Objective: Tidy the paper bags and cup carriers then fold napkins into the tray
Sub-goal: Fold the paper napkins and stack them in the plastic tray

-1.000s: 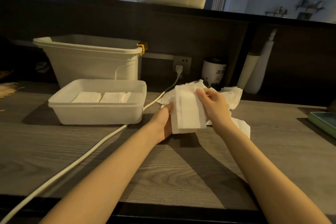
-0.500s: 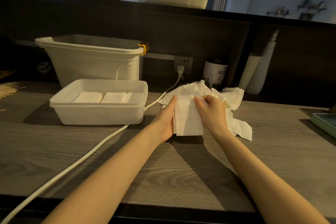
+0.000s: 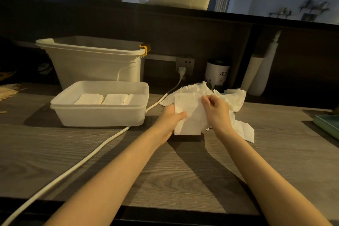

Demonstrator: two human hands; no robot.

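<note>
Mid-fold: left hand (image 3: 169, 118) thumb clamps napkin (image 3: 187, 115); right hand (image 3: 217, 111) fingers (image 3: 206, 99) pinch its top edge. Match corners, crease on worktop (image 3: 165, 170), then into tray (image 3: 99, 115) w/ others.

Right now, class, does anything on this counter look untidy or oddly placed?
Yes. Loose napkins lie in a ragged heap behind both hands, unlike the folded ones lined up in the tray. A white cable also trails diagonally across the counter beside the tray.
</note>
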